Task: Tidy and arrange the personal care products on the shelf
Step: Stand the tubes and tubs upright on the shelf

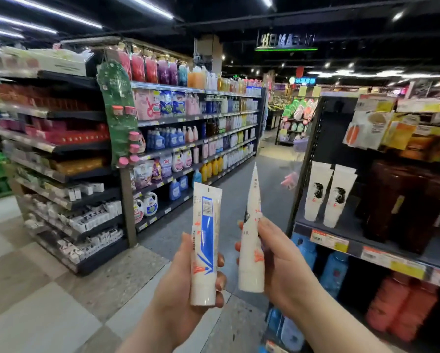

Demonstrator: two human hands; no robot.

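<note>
**Two tubes in hand, two more on the shelf**

So I'm standing in the personal care aisle watching this. The person has a white tube in each hand, both held up in front of them, cap end down and crimped end up.

The left hand has its fingers wrapped round the lower part of the blue-striped tube. Its back is turned toward them, so you can see the barcode near the top.

The right hand grips the second tube round its middle, fingers curled across the front. That one is turned edge-on, so it looks like a thin wedge tapering to a point. The two tubes are close together but not touching.

Off to the right is the dark shelf. Two shelved tubes of what looks like the same white kind stand there side by side, caps down, leaning a bit. Just beside them on the same level are some dark brown bottles. The level below has blue bottles and reddish bottles.

Across the aisle there's a long rack of detergents, all pretty blurry.
</note>
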